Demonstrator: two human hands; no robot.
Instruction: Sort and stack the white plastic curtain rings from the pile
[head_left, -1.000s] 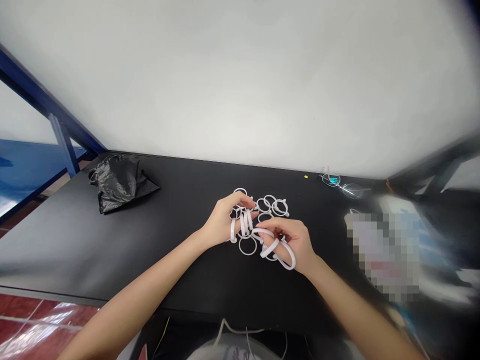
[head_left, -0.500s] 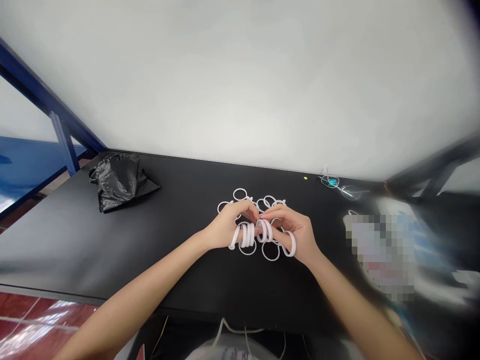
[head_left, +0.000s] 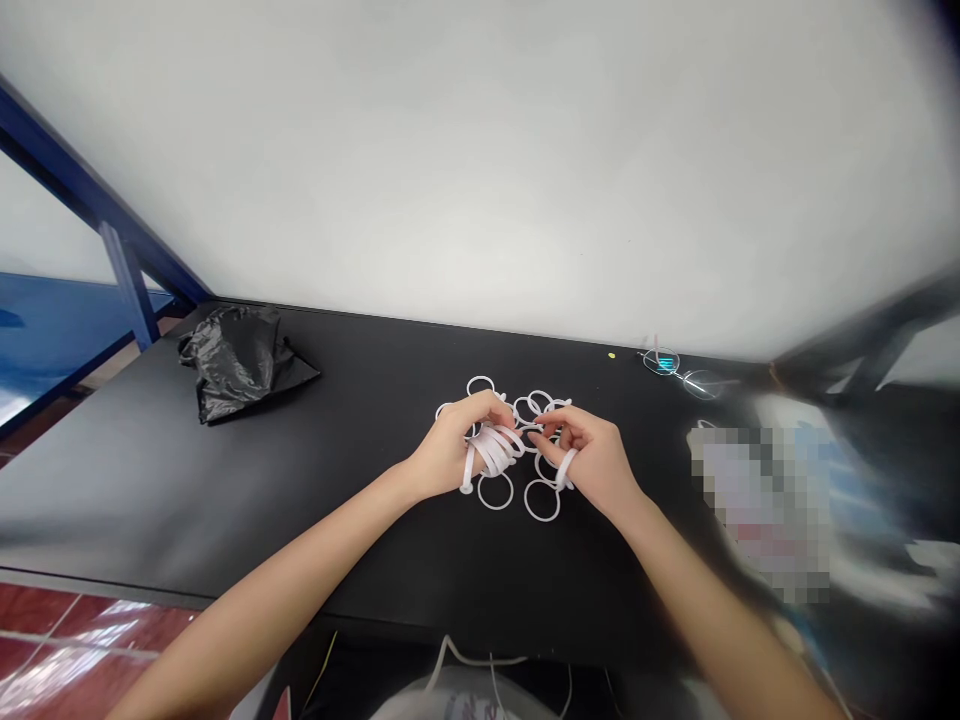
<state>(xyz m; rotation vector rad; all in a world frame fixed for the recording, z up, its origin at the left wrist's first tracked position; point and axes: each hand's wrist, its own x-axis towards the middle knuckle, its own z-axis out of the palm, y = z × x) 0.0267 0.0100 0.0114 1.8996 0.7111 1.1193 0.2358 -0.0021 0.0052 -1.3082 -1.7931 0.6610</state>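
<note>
Several white rings (head_left: pixel 496 450) with small knobs are looped in a bunch over the thumb of my left hand (head_left: pixel 465 435), whose fingers are curled above them. A single white ring (head_left: pixel 566 468) circles the thumb of my right hand (head_left: pixel 592 450). That hand's index finger and thumb tips come close together beside the loose rings; whether they pinch another ring I cannot make out. Loose white rings lie on the black table (head_left: pixel 375 570) beneath and around both hands, such as one ring (head_left: pixel 541 519) in front and another ring (head_left: pixel 481 378) behind. My hands partly hide the pile.
A crumpled black plastic bag (head_left: pixel 240 365) lies at the table's back left. Eyeglasses (head_left: pixel 679 374) and a small yellow bit (head_left: pixel 611 356) are at the back right. A blurred pale package (head_left: pixel 757 510) is on the right. Behind rises a white wall (head_left: pixel 480 170), with a blue frame (head_left: pixel 127 240) at left.
The rings that bridged both thumbs are now bunched on my left thumb. My right hand has drawn slightly away, keeping one ring round its thumb.
</note>
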